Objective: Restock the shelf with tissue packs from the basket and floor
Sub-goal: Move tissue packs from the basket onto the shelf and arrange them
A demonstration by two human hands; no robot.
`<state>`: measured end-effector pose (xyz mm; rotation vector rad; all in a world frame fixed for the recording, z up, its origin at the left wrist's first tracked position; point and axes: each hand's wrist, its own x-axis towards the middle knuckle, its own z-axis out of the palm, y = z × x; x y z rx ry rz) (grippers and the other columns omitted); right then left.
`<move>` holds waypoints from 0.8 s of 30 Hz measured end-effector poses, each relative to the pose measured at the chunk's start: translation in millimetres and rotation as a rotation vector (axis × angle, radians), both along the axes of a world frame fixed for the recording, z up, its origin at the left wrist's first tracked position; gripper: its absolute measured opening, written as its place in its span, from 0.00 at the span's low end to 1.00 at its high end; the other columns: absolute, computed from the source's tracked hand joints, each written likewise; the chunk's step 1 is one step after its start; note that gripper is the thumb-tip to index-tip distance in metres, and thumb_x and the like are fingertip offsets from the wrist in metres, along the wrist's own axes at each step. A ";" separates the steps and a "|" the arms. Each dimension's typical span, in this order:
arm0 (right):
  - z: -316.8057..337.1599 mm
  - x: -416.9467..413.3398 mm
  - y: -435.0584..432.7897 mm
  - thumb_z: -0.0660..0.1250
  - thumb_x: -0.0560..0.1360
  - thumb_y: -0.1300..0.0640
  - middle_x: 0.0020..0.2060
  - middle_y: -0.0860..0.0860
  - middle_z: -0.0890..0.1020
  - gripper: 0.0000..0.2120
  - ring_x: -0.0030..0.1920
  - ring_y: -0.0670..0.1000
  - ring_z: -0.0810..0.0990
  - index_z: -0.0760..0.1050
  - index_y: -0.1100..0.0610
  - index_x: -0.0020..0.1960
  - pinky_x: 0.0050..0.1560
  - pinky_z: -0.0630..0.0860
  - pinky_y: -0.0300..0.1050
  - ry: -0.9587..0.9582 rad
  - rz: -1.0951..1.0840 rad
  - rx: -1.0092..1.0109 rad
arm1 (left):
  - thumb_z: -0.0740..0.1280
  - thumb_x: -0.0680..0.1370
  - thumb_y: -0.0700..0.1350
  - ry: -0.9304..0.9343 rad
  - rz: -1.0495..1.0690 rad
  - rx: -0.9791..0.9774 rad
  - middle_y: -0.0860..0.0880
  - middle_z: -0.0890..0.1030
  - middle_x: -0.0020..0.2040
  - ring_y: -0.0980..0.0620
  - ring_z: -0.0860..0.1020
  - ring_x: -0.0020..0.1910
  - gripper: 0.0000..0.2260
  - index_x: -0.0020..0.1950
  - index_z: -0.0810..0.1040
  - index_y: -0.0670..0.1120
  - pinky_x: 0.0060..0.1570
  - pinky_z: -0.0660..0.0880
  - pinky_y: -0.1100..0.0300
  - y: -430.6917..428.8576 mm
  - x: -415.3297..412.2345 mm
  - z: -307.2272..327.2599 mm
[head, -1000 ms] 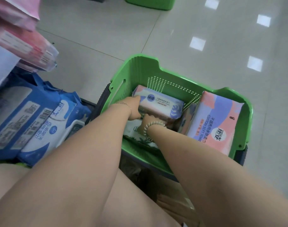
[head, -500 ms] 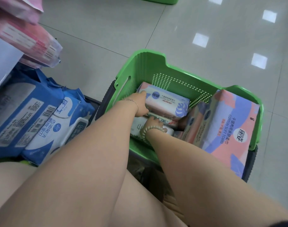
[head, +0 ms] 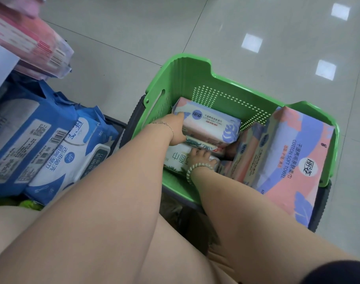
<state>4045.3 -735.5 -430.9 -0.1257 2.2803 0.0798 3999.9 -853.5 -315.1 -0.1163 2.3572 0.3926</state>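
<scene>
A green basket (head: 181,78) stands on the floor and holds several tissue packs. My left hand (head: 176,128) grips the left end of the top pink-and-purple soft towel pack (head: 211,125), thumb on top and fingers underneath. Below it lies a leaf-print pack (head: 205,144), mostly hidden. My right hand (head: 199,157), with a bead bracelet at the wrist, lies on a white tissue pack (head: 176,158) at the basket's near side, its fingers curled over that pack's far edge against the leaf-print pack. A large pink-and-purple pack (head: 287,160) stands tilted at the basket's right.
Blue wet-wipe packs (head: 52,144) fill the low shelf at left, with pink packs (head: 31,44) on the shelf above. The basket sits on a dark wheeled base (head: 320,206). Pale tiled floor (head: 236,27) lies beyond it. My knees fill the bottom of the view.
Both hands have stayed in the basket on the same packs. My left hand has closed further round the top pack's end, and my head has shifted slightly.
</scene>
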 end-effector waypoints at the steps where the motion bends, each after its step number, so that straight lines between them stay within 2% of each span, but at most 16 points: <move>1: -0.9 0.4 2.9 0.51 0.80 0.61 0.74 0.62 0.54 0.23 0.73 0.64 0.51 0.51 0.58 0.74 0.64 0.57 0.68 0.008 0.012 0.002 | 0.66 0.76 0.45 -0.004 -0.003 0.001 0.42 0.75 0.59 0.43 0.75 0.53 0.26 0.71 0.62 0.43 0.52 0.75 0.51 0.1 -0.3 0.3; 6: -5.5 6.1 17.5 0.47 0.81 0.61 0.74 0.61 0.51 0.25 0.73 0.64 0.50 0.45 0.51 0.75 0.67 0.55 0.65 0.010 0.036 0.027 | 0.65 0.77 0.45 -0.015 -0.039 -0.006 0.44 0.74 0.60 0.44 0.75 0.55 0.20 0.68 0.66 0.44 0.55 0.74 0.51 3.5 0.1 2.0; 10: -6.5 7.4 18.2 0.46 0.81 0.60 0.74 0.60 0.51 0.25 0.72 0.65 0.50 0.44 0.48 0.75 0.66 0.55 0.65 0.015 0.029 0.017 | 0.65 0.77 0.45 -0.013 -0.025 0.028 0.44 0.74 0.61 0.45 0.74 0.57 0.18 0.66 0.68 0.44 0.58 0.73 0.50 6.3 -0.6 1.9; 16: -9.3 12.1 15.0 0.48 0.82 0.58 0.74 0.62 0.50 0.26 0.72 0.66 0.50 0.42 0.46 0.75 0.65 0.56 0.67 0.038 0.018 0.036 | 0.65 0.77 0.47 -0.008 -0.017 0.042 0.45 0.74 0.61 0.45 0.74 0.57 0.18 0.66 0.69 0.45 0.55 0.73 0.53 6.1 0.9 0.2; 20: -7.1 10.9 9.6 0.51 0.82 0.57 0.71 0.67 0.55 0.27 0.69 0.70 0.56 0.41 0.47 0.75 0.64 0.59 0.67 0.077 0.085 0.049 | 0.66 0.78 0.46 -0.004 -0.009 0.047 0.44 0.75 0.61 0.45 0.74 0.57 0.19 0.67 0.69 0.44 0.55 0.72 0.54 4.3 1.0 0.7; 24: 11.3 4.0 3.6 0.52 0.80 0.57 0.69 0.65 0.63 0.25 0.67 0.64 0.63 0.48 0.53 0.75 0.62 0.62 0.61 0.127 0.104 -0.001 | 0.66 0.77 0.45 0.002 -0.005 0.055 0.45 0.75 0.62 0.45 0.74 0.57 0.18 0.67 0.69 0.46 0.56 0.73 0.54 2.3 1.4 1.7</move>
